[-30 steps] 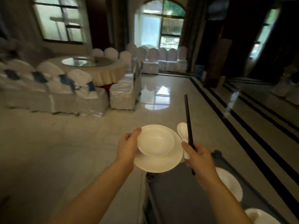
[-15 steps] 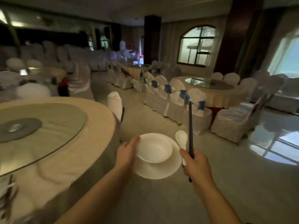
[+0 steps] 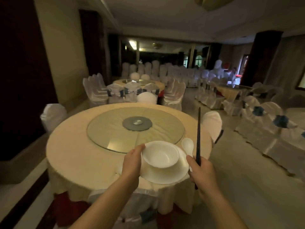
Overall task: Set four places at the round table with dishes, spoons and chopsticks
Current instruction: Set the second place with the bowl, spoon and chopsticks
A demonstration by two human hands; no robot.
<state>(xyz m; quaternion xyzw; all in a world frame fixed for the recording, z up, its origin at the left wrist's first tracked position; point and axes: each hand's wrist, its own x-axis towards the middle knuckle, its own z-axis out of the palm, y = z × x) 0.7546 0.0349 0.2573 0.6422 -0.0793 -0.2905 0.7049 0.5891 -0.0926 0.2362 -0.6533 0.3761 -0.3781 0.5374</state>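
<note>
My left hand (image 3: 132, 162) grips a white plate (image 3: 166, 176) by its left edge, thumb on the rim of a white bowl (image 3: 160, 153) that sits on the plate. My right hand (image 3: 200, 172) holds dark chopsticks (image 3: 198, 138) pointing upright, together with a white spoon (image 3: 188, 146) whose bowl sticks up beside the plate. All of it hovers over the near edge of the round table (image 3: 74, 154), which has a cream cloth and a glass turntable (image 3: 132, 126) in the middle. I see no dishes lying on the table.
White-covered chairs stand around the table: one at the left (image 3: 53, 116), one at the far side (image 3: 146, 98), one at the right (image 3: 212, 124). More set-up tables and rows of chairs (image 3: 264, 129) fill the hall behind and to the right. A wall is at the left.
The view has swung left from the windows and floor to face the round table, which is now straight ahead and close. Both hands keep the same hold on the dishes, spoon and chopsticks.
</note>
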